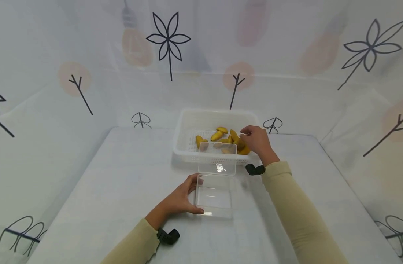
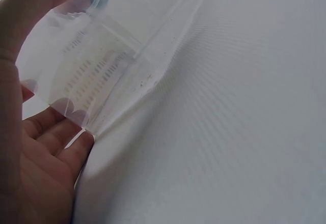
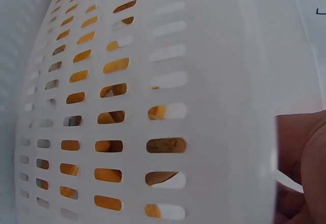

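A clear plastic box [image 1: 214, 196] with its hinged lid [image 1: 217, 167] raised stands on the table. My left hand [image 1: 183, 196] grips its left side, thumb at the near corner and fingers at the far one. In the left wrist view, fingertips [image 2: 76, 145] press against the transparent wall. Behind the box, several yellow mushrooms [image 1: 219, 134] lie in a white perforated basket [image 1: 183, 137]. My right hand [image 1: 257, 139] reaches over the basket's right rim, with bent fingers close to the mushrooms. I cannot tell if it holds one.
The white-covered table [image 1: 135, 172] extends around the box and basket. A patterned white curtain [image 1: 195, 91] hangs close behind the basket and along both sides. The basket's slotted wall [image 3: 219, 107] fills much of the right wrist view. The raised lid overlaps the basket's front in the head view.
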`<state>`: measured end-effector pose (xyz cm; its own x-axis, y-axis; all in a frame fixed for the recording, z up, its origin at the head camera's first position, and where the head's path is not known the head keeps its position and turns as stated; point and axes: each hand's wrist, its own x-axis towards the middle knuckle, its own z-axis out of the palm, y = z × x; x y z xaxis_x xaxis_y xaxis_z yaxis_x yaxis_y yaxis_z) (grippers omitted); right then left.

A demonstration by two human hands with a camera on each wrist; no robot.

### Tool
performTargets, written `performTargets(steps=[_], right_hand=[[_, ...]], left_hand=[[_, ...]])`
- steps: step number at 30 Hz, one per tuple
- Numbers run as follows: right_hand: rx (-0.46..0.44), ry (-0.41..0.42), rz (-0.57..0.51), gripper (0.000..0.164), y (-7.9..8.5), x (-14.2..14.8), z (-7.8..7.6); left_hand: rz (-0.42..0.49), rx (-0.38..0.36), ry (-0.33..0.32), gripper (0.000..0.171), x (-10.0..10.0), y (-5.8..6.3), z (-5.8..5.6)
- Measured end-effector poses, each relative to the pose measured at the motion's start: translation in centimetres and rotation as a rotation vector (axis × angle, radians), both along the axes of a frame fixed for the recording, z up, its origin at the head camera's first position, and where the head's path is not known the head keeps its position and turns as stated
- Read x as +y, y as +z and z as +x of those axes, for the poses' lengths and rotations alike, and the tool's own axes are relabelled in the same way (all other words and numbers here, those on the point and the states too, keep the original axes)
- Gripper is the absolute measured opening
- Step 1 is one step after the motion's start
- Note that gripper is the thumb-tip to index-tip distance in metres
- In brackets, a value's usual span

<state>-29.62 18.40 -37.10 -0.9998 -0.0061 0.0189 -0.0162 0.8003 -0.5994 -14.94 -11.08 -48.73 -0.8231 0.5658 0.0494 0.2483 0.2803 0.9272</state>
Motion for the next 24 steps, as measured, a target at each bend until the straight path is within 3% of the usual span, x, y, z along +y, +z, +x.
performTargets(steps=[9, 18, 24], right_hand=[[0.009, 0.003, -0.023, 0.030, 0.4, -0.3, 1.1], [0.104, 0.080, 0.019, 0.030, 1.5, -0.1, 3.0], [0.170, 0.139, 0.043, 0.032, 2.4, 0.1, 4.8]], left_hand=[[0.003, 0.004, -0.005, 0.115, -0.2, -0.1, -0.1], [-0.050, 0.010, -0.057, 0.128, -0.9, 0.4, -0.2], [-0.151, 0.039, 0.000, 0.118, -2.4, 1.6, -0.1]])
